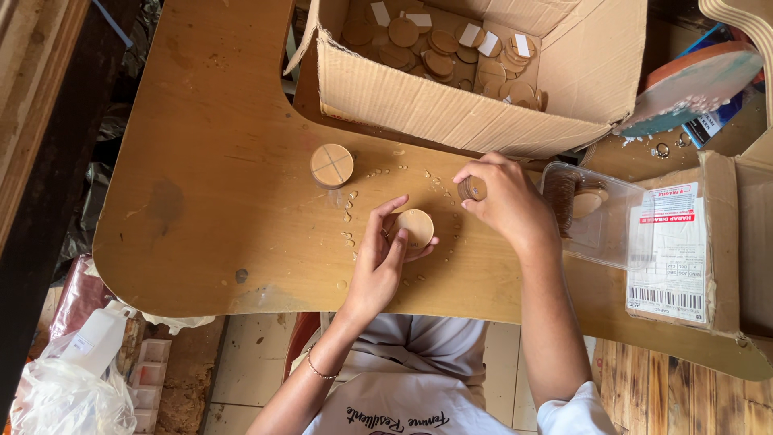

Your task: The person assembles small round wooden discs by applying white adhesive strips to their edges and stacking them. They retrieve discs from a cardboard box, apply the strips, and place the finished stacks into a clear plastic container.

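Head view. Left hand (377,259) is closed around a round wooden disc (416,229), fingers curled on its edge, holding it flat just above or on the bench (209,209); contact with the surface cannot be told. Right hand (501,200) pinches a small dark cylindrical piece (473,188) between thumb and fingers, just beside the disc and slightly beyond it.

A second disc with crossed grooves (332,165) lies flat on the bench, apart to the left of both hands. Small glue-like droplets (351,211) are scattered on the bench between that disc and the hands.

An open cardboard box (451,113) at the far edge of the bench holds many similar discs, some with white tags. A clear plastic tub (600,213) to the right, near the right wrist, holds a column of dark pieces and a few discs. A closed labelled carton (684,250) sits just beyond the tub.

Progress, as judged: one disc in hand, one set aside; the box contents look plentiful, so most pieces appear unhandled.
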